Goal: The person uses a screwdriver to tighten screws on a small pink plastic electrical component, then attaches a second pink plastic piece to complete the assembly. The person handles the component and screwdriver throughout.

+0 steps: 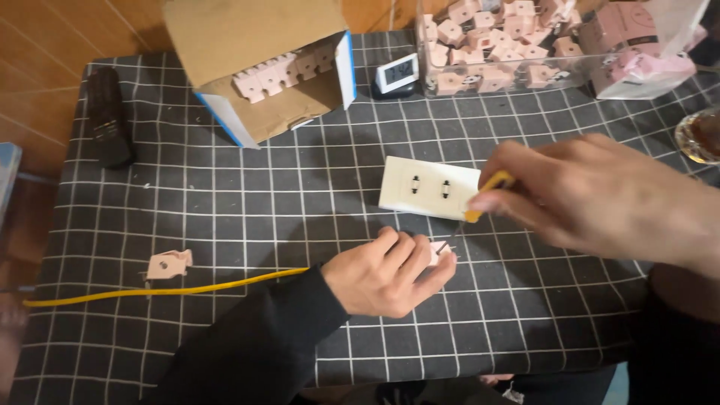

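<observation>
Landmark: the cream socket plate (428, 187), lying flat on the grid-patterned black cloth (225, 195).

Left hand (386, 274), just below the plate: fingers curled shut around a small pink plastic part (441, 251), only its upper right corner showing past the fingertips. It is pressed down on the cloth.

Right hand (577, 191), to the right of the plate: closed in a pinch on a yellow-handled screwdriver (480, 201). The thin shaft slants down and left, the tip at or touching the pink part; contact cannot be confirmed.

Step in hand, as judged: driving or loosening a screw in the held part. The next move would need the tip seated in the screw head, the left grip steady, the shaft turned without slipping.

A yellow wire (165, 289) runs left from beneath the left wrist. Another loose pink piece (169, 265) lies far left of the plate. An open cardboard box (262, 67) of pink parts sits above and left.
</observation>
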